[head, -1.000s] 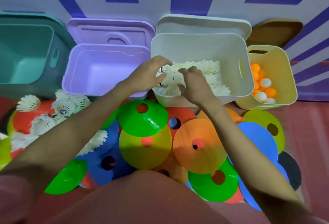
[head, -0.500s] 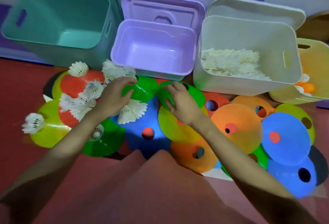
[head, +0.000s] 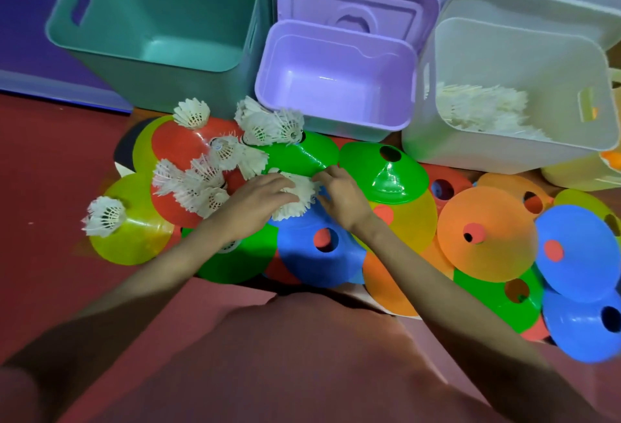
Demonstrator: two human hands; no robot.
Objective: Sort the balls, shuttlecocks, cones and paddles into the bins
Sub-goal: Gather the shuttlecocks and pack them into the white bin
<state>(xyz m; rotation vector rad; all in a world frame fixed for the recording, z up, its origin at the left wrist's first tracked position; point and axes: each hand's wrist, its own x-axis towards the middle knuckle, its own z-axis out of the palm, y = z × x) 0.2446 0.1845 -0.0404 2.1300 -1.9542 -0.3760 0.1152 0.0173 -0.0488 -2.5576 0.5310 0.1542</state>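
Note:
A white shuttlecock (head: pixel 297 197) lies on the cones between my two hands. My left hand (head: pixel 257 201) covers its left side with curled fingers, and my right hand (head: pixel 341 195) touches its right side with its fingertips. Several more loose shuttlecocks (head: pixel 208 170) lie scattered on a red cone (head: pixel 181 148) and a green cone (head: pixel 302 157) to the left. Flat cones of many colours, such as an orange cone (head: pixel 487 234), cover the floor. The white bin (head: pixel 517 86) holds a heap of shuttlecocks.
A teal bin (head: pixel 161 16) stands at the back left, a purple bin (head: pixel 336 80) with its lid propped behind it in the middle. A yellow bin (head: pixel 578 177) with orange balls shows at the right edge. Red floor lies at the left.
Both hands left the white bin, where they set shuttlecocks down, and came down to the left onto a shuttlecock on the cones. The view swung left.

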